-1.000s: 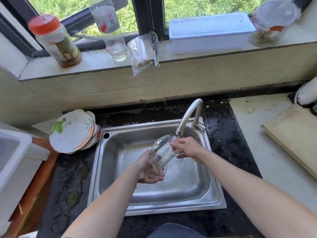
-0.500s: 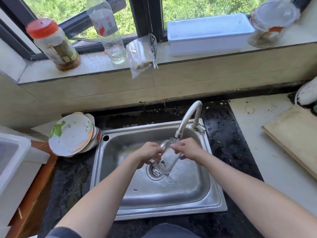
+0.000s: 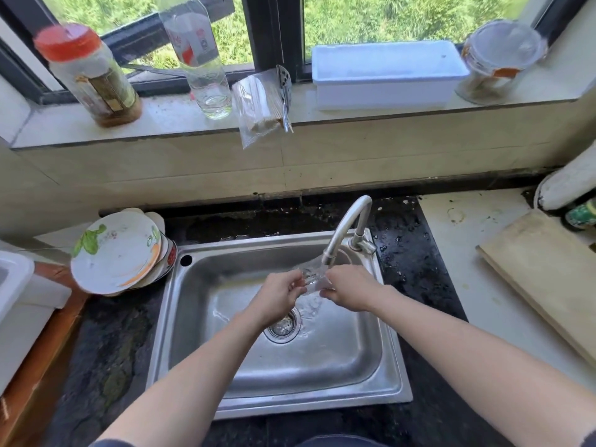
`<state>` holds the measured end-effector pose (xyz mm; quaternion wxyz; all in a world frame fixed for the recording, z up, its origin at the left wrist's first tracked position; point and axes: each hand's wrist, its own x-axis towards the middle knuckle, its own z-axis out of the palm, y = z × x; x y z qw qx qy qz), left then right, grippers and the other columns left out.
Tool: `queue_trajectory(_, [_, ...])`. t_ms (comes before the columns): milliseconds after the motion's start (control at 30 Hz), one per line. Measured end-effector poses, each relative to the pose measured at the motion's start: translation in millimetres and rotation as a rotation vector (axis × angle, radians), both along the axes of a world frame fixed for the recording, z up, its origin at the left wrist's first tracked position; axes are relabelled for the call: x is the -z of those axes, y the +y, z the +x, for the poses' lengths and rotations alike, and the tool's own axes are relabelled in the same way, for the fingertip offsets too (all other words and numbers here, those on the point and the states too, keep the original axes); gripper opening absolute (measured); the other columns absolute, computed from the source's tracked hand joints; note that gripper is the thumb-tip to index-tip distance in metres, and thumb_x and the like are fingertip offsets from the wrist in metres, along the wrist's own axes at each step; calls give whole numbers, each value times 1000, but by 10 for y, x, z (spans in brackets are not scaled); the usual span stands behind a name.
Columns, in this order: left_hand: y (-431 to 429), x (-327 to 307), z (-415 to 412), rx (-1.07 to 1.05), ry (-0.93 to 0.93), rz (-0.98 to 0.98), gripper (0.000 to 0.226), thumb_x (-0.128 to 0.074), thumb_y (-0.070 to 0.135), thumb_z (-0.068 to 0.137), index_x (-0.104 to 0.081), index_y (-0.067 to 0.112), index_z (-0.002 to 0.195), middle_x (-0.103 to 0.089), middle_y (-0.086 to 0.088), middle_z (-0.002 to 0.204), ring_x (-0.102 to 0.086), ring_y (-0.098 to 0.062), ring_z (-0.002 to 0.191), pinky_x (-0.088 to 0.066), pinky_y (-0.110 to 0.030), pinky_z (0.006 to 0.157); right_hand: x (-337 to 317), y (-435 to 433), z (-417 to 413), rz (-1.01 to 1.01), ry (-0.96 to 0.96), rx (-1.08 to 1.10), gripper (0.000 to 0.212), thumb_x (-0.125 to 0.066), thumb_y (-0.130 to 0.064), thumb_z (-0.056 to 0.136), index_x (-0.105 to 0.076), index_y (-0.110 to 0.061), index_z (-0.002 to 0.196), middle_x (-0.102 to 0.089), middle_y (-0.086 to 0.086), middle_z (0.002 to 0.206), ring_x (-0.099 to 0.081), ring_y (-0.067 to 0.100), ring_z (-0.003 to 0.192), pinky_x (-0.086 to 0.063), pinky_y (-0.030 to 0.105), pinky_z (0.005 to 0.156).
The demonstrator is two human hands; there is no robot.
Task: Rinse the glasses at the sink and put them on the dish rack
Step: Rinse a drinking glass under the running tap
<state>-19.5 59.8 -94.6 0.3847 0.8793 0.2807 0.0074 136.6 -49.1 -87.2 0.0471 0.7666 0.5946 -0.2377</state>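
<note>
Just right of the frame's centre, a clear glass (image 3: 313, 279) is held between two hands, right under the mouth of the tap (image 3: 350, 221) and above the basin of the sink (image 3: 159, 350). The left hand (image 3: 280, 296) grasps its left end with curled fingers, and the right hand (image 3: 351, 288) pinches the right end between thumb and fingers. The glass is blurred, so its tilt is hard to read. Water splashes on the basin floor by the drain (image 3: 283, 325), just below the hands.

At centre left, a stack of plates (image 3: 116, 253) leans just beside the sink's upper left corner. A board (image 3: 545, 285) lies on the pale counter at the right edge. Along the sill at the top, from left to right, stand a red-lidded jar (image 3: 92, 79), a bottle (image 3: 201, 62), a plastic bag (image 3: 259, 108), a white tray (image 3: 387, 75) and a second jar (image 3: 498, 62)
</note>
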Motion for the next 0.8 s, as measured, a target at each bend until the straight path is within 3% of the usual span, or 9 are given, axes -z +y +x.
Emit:
queue_trajectory(100, [75, 18, -38, -144, -7, -178, 6, -61, 4, 86, -60, 9, 85, -61, 0, 79, -53, -16, 76, -36, -23, 68, -21, 24, -51, 65, -1, -33, 25, -50, -38, 96, -66, -22, 106, -68, 6, 108, -62, 30, 103, -47, 37, 81])
queue_trajectory(200, [122, 33, -55, -602, -59, -779, 22, -48, 4, 90, -58, 16, 105, -59, -8, 100, -55, -21, 88, -45, -32, 77, -67, -38, -54, 152, -88, -127, 18, -53, -29, 96, -65, -16, 97, -68, 5, 103, -63, 30, 97, -47, 39, 75])
queue_trajectory(267, [159, 88, 2, -771, -8, -1064, 24, -43, 22, 95, -57, 16, 114, -59, -15, 104, -58, -30, 84, -48, -39, 77, -92, -82, -80, 267, -107, -223, 4, -65, -13, 85, -68, -15, 85, -69, 1, 88, -64, 29, 87, -52, 40, 65])
queue_trajectory(333, [188, 179, 100, -750, 74, -1240, 42, -40, 49, 96, -63, 15, 106, -65, -18, 98, -62, -34, 82, -50, -41, 74, -62, -104, -117, 450, -79, -343, 22, -75, 1, 65, -71, -19, 74, -67, -5, 72, -64, 24, 77, -52, 36, 54])
queue_trajectory(400, [193, 321, 181, -686, 125, -1275, 58, -46, 64, 88, -70, 12, 97, -67, -17, 96, -63, -31, 81, -49, -37, 73, -120, -110, -181, 549, -99, -413, 28, -71, 1, 58, -73, -22, 73, -67, -9, 68, -58, 17, 80, -49, 28, 54])
queue_trajectory(533, [190, 548, 209, -712, 47, -1250, 47, -67, 52, 74, -66, 12, 99, -63, -15, 91, -57, -27, 75, -41, -34, 69, -20, -256, -172, 490, -107, -403, 27, -69, -4, 64, -72, -22, 84, -70, -9, 82, -62, 16, 87, -43, 28, 56])
queue_trajectory(600, [144, 510, 272, -702, -27, -1271, 36, -66, 45, 65, -64, 16, 87, -62, -9, 79, -53, -23, 64, -37, -31, 62, 92, -264, -154, 342, -108, -319, 32, -64, -4, 72, -70, -19, 99, -70, -5, 99, -65, 19, 97, -43, 33, 64])
queue_trajectory(700, [132, 462, 365, -745, -111, -1297, 27, -58, 36, 64, -65, 13, 75, -58, -5, 67, -49, -20, 56, -32, -28, 55, 119, -152, -205, 164, -80, -237, 50, -54, -5, 80, -58, -16, 129, -60, 0, 127, -51, 21, 121, -47, 41, 83])
queue_trajectory(800, [213, 517, 352, -814, -150, -1287, 23, -58, 34, 60, -61, 14, 72, -55, -5, 69, -47, -20, 56, -31, -28, 53, 19, -206, -146, 112, 94, -195, 63, -48, -6, 85, -43, -23, 145, -44, -2, 149, -38, 18, 138, -42, 46, 102])
